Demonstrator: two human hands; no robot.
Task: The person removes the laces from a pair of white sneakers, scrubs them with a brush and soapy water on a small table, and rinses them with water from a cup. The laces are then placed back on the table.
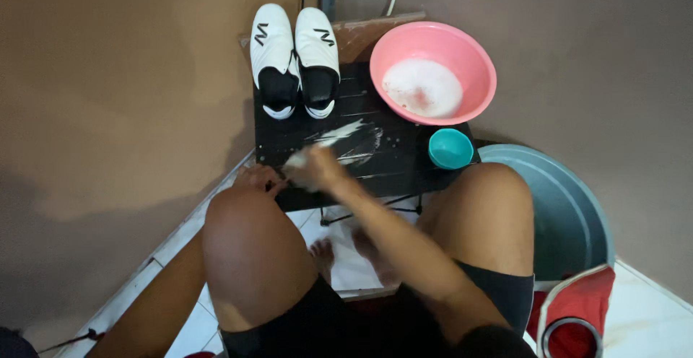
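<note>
Knees (253, 250): bare, nearest the camera, spread either side of the work; the left knee hides part of the left forearm.
Table (393, 163): small, black, slatted, standing on folding legs on a tiled floor; streaked with white suds near its front edge.
Tub (570, 214): big grey-blue basin on the floor to the right, partly behind the right knee.
Basin (473, 58): pink, on the table's far right corner, holding soapy water.
Shoes (294, 58): white and black pair, side by side at the table's far left, toes pointing away, well apart from the hands.
Red bag (577, 307): low right, against the tub.
Cup (449, 149): small teal bowl at the table's right edge, just below the basin.
Right hand (316, 169): blurred by motion, closed round something pale and sudsy at the front of the table; what it is I cannot tell.
Left hand (258, 179): at the table's front left edge, fingers curled on the rim or on the thing being scrubbed; grip unclear.
Doing it well: judging by the suds, short firm strokes with the left hand bracing the light table would suit.
In the way: the cup sits close to the right elbow's sweep, and the basin overhangs the corner; either could be knocked.
</note>
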